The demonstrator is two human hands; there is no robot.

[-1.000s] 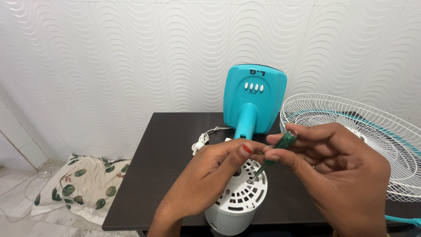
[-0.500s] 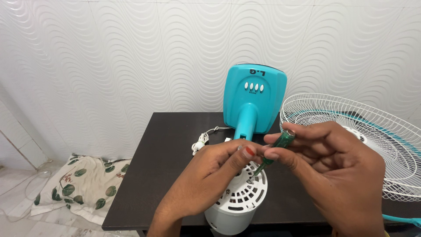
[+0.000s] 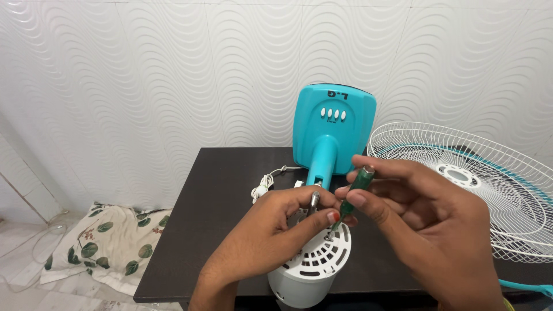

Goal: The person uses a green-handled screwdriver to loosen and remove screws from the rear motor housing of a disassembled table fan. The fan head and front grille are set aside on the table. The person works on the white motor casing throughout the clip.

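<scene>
head view: right hand point(image 3: 426, 224) clamps green screwdriver point(image 3: 352, 196), left hand point(image 3: 282, 230) pinches its tip at the 12 o'clock rim of white motor housing point(image 3: 314, 265); keep shaft square, press firmly.

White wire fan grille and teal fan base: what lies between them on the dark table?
In the head view, only a narrow bare strip of dark table separates the teal fan base from the white wire fan grille.

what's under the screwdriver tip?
The green screwdriver, held in the right hand, points down at the white slotted motor housing. The left hand steadies it; its fingers cover any screw there.
</scene>
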